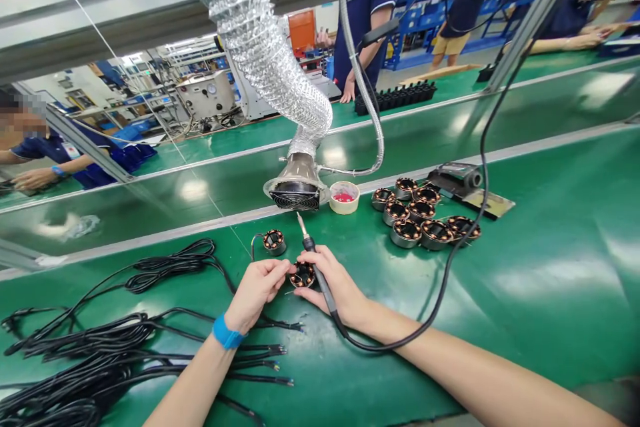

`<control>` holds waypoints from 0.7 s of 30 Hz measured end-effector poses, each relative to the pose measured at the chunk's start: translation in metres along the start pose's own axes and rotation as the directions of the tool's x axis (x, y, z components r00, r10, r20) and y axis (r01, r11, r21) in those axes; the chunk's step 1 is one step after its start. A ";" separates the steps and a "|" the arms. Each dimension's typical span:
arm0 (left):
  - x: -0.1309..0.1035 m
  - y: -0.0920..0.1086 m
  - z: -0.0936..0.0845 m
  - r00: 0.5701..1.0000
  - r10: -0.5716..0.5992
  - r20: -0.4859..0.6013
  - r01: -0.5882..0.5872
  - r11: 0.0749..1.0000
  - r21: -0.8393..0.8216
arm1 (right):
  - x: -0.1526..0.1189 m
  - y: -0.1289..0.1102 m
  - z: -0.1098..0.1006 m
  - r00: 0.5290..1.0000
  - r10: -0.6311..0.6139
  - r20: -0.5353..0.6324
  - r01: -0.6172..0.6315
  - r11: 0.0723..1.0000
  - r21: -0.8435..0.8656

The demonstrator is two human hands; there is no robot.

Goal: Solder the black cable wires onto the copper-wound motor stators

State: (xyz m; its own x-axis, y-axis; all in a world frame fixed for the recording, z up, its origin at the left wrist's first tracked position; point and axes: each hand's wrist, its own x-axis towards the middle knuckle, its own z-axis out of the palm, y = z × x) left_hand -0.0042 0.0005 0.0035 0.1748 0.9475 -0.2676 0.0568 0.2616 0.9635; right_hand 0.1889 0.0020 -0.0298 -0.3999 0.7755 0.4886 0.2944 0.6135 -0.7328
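Stretching across the lower view, a green desk (550, 247) carries the work; hours are read from the spot between the two hands, with 12 straight ahead. Beyond it, toward 12 to 1 o'clock, stands a co-worker in a navy shirt (363, 33). A crinkled foil duct (280, 60) drops in from 12 o'clock. Black cables (107, 332) lie looped from 7 to 9 o'clock, several with their cut ends toward the hands. A cluster of copper-wound rings (423, 219) sits at 2 o'clock, and just behind it, at the same hour, is a dark metal stand (463, 180).

The right hand (345, 290) comes in from 4 o'clock, its grip holding a soldering iron (326, 290) whose tip points to 12 and whose cord loops round past 3 o'clock. Entering from 7 o'clock, the left hand (257, 287) wears a blue wristband (228, 332); its grip is narrow, fingertips together, though whether they pinch a wire I cannot tell.

The duct ends in a fan hood (299, 185) at 12 o'clock. Beside that, near 1, stands a round tub (345, 208) with something red inside. One lone ring (275, 251) rests between 10 and 11. At the clock's centre, between both hands' fingers, is the worked ring (301, 282).
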 end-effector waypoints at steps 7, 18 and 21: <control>-0.003 0.003 -0.002 0.999 0.008 0.036 -0.010 0.998 0.056 | -0.001 0.001 -0.001 1.000 0.002 0.009 -0.002 0.999 0.041; -0.012 0.017 -0.006 0.980 -0.072 0.185 0.024 0.969 0.247 | -0.002 -0.002 -0.001 1.000 0.005 -0.006 -0.005 1.000 0.028; -0.013 0.019 -0.006 0.970 -0.054 0.236 -0.005 0.971 0.240 | -0.002 -0.003 0.000 1.000 0.003 -0.014 -0.003 1.000 0.018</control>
State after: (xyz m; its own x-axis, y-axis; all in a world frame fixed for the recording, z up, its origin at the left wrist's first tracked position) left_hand -0.0113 -0.0056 0.0251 0.3990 0.8618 -0.3133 0.2899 0.2057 0.9347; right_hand 0.1886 -0.0011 -0.0284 -0.3863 0.7795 0.4931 0.2803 0.6085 -0.7424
